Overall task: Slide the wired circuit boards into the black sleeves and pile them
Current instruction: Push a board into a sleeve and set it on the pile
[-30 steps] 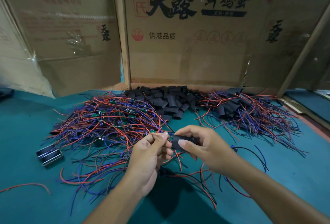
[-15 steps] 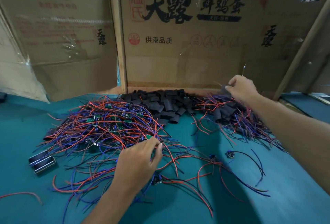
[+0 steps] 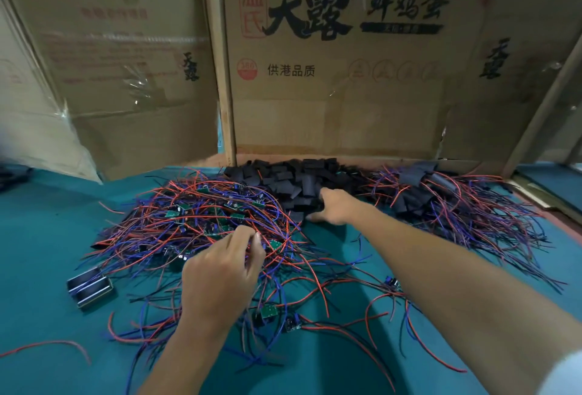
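Wired circuit boards (image 3: 201,218): small green boards with red, blue and black leads, tangled in one heap toward the left of the teal worktop (image 3: 47,237), too many for me to count. No common heading; leads splay every way, so I can't give a long axis for any single board. Two more boards (image 3: 269,311) lie loose near the front edge.

Black sleeves (image 3: 299,183): short flat tube pieces, one pile at the back edge against the brown printed cardboard wall (image 3: 340,104), dozens, uncountable, lying at mixed angles.

Sleeved boards (image 3: 441,199): second heap toward the right back corner, wires trailing mostly toward the right and front.

Left hand (image 3: 220,278) sits on the near side of the board heap, fingertips pinched together on wires. Right hand (image 3: 333,208) reaches into the front of the sleeve pile, fingers buried; I can't tell if it grips one.

Two small metal-edged rectangular blocks (image 3: 89,287) sit side by side at the heap's left front.
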`<state>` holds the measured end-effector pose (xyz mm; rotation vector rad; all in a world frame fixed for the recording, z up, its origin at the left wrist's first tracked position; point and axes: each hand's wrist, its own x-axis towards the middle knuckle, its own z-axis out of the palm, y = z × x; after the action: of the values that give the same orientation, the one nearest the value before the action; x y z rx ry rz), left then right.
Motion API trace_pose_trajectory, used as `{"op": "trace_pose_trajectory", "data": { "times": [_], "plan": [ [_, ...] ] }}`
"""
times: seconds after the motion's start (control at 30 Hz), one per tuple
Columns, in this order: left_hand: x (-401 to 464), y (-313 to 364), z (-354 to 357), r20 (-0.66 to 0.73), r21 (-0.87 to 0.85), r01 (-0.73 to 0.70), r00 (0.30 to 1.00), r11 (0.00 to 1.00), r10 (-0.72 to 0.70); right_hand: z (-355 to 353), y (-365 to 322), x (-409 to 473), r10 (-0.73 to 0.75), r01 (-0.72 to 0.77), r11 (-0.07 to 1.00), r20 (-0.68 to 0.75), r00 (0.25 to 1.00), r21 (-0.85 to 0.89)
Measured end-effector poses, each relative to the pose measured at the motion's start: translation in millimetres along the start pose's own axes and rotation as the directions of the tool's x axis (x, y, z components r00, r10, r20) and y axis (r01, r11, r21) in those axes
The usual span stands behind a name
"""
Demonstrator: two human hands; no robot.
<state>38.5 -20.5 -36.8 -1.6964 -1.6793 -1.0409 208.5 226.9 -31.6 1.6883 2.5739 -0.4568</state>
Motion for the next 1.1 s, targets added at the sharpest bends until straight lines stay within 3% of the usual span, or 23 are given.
{"op": "trace_pose_trajectory", "data": {
  "times": [0.1, 0.2, 0.27, 0.33, 0.4, 0.53, 0.63, 0.73, 0.83, 0.93, 1.1],
  "plan": [
    [3, -2, -3, 0.011, -0.037, 0.028, 1.000, 0.999, -0.027, -13, 1, -18, 0.052, -0.055, 0.992, 0.033, 0.998, 0.114],
    [3, 6, -3, 0.058, -0.118, 0.000, 0.998, 0.993, 0.007, -20, -6, -64, 0.075, -0.028, 0.934, -0.119, 0.990, 0.357],
    [-1, 17, 0, 0.188, -0.172, -0.027, 0.980, 0.985, 0.059, -10, -18, -108, 0.036, 0.102, 0.793, -0.213, 0.976, 0.601],
    [-5, 30, 1, 0.297, -0.256, -0.026, 0.949, 0.966, 0.104, 7, -32, -156, -0.145, 0.228, 0.557, -0.176, 0.974, 0.799],
    [-9, 38, 0, 0.300, -0.297, -0.110, 0.932, 0.949, 0.202, 22, -39, -193, -0.284, 0.237, 0.369, -0.133, 0.950, 0.899],
    [-8, 45, -7, 0.274, -0.333, -0.236, 0.902, 0.913, 0.333, 29, -29, -221, -0.301, 0.186, 0.228, -0.112, 0.947, 0.956],
    [-12, 48, -8, 0.250, -0.358, -0.243, 0.905, 0.901, 0.344, 35, -25, -223, -0.298, 0.153, 0.162, -0.099, 0.949, 0.975],
    [-13, 54, -9, 0.192, -0.402, -0.176, 0.944, 0.899, 0.270, 44, -30, -221, -0.333, 0.029, -0.088, -0.057, 0.941, 0.996],
    [-13, 60, -10, 0.101, -0.302, -0.199, 0.966, 0.932, 0.239, 47, -38, -220, -0.396, -0.137, -0.358, -0.017, 0.918, 0.924],
    [-12, 60, -12, 0.038, -0.229, -0.222, 0.971, 0.948, 0.237, 48, -42, -218, -0.412, -0.174, -0.396, -0.005, 0.911, 0.901],
    [-8, 63, -20, 0.143, -0.015, -0.371, 0.918, 0.929, 0.369, 46, -40, -219, -0.346, -0.097, -0.417, -0.059, 0.936, 0.904]
  ]
}}
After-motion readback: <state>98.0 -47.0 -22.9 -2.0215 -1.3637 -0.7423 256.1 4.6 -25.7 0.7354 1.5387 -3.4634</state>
